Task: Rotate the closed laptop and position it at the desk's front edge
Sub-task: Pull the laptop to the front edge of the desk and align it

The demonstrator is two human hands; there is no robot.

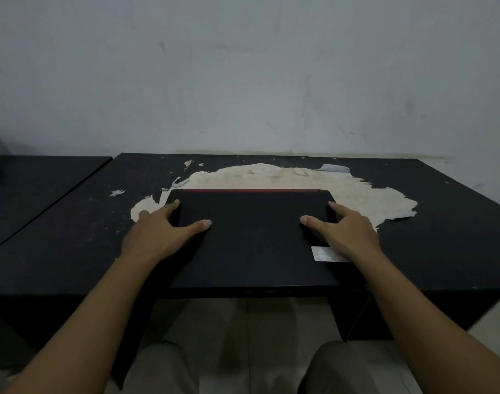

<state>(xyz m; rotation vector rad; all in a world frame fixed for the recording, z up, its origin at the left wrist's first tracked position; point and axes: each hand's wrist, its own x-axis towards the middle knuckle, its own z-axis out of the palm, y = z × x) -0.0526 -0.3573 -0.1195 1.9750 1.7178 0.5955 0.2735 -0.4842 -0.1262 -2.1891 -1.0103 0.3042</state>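
At the counter's (442,223) front edge, the closed laptop (251,240) sits flat and centred in front of me, its near side running along the lip, flush as far as I can tell, maybe a hair over. Red hinge strip (250,190) faces the wall, so the long sides run parallel to the counter edge; reads square, no visible skew. My left hand (160,233) is on the left side of the lid: thumb lying on top, fingers spread and wrapping the left edge. My right hand (342,231) mirrors it on the right edge, thumb on the lid, fingers over the side, palm partly covering a pale sticker (327,253) near the right front corner. Both hands are apart, one per side, clamped on the laptop, neither lifted off. Judgement: rotation looks done and placement looks done or within a final nudge. What's left is a small alignment check against the edge, then release. The far half of the laptop overlaps the peeled, pale patch (371,194) of the counter surface; loose flakes there could drag if I slide it more. The laptop's near edge is dark against the dark counter, so I can't confirm any overhang.
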